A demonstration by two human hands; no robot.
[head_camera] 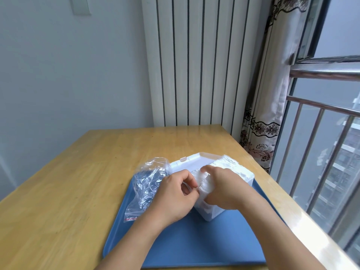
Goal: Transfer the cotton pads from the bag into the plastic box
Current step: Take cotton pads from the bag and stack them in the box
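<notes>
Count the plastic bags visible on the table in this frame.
1. The clear plastic bag lies crumpled on the blue tray, left of the plastic box, partly behind the left hand. Nothing suggests another.

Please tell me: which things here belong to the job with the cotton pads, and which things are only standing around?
Belong to the job:
cotton pads
plastic box with open lid
clear bag, looks empty
left hand
right hand

Only around:
blue tray
wooden table
radiator
curtain
window railing
</notes>
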